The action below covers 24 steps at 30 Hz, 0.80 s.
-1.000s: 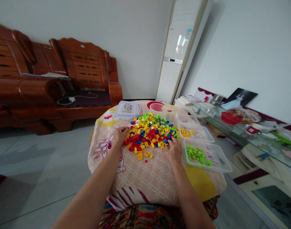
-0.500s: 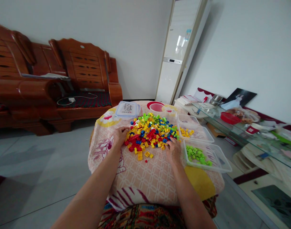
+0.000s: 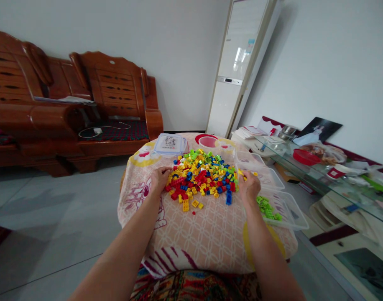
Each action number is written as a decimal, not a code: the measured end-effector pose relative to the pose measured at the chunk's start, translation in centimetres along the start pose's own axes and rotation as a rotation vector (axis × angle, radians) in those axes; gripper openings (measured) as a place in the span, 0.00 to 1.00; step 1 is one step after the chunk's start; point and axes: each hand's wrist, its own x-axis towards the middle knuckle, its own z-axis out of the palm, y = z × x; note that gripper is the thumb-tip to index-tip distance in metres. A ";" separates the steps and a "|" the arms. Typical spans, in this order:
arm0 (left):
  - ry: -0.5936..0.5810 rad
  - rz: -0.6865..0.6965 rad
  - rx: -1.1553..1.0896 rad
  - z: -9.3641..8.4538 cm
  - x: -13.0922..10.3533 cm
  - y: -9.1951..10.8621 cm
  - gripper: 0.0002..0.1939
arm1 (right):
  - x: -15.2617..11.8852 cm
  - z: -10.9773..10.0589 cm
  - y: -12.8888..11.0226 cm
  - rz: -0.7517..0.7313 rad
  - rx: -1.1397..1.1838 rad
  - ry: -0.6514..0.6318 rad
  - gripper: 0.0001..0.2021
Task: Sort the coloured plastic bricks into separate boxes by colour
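Observation:
A pile of red, yellow, blue and green toy bricks [image 3: 200,173] covers the middle of the cloth-covered table [image 3: 191,238]. My left hand [image 3: 160,179] is at the pile's left edge, its fingers closed at the bricks; what they hold is too small to tell. Over the near left corner of the clear box with yellow bricks [image 3: 274,177] is my right hand [image 3: 249,186], fingers pinched by a yellow brick. Green bricks [image 3: 266,209] lie in the nearer clear box [image 3: 296,213], partly behind my right hand. A blue brick [image 3: 228,197] sits at the pile's near edge.
White lids [image 3: 170,144] lie at the table's back left, and a pink bowl [image 3: 208,141] stands at the back. Another clear box [image 3: 249,157] is behind the two with bricks. To the right is a glass shelf [image 3: 304,167] with bags and a red bowl [image 3: 306,156].
My right hand has moved right from the pile to the box with yellow bricks. A blue brick now shows at the pile's near edge. My left hand has barely moved.

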 end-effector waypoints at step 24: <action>0.000 0.001 -0.016 0.1 0.0 -0.3 0.17 | -2.7 1.3 -3.3 -0.563 0.094 -0.454 0.09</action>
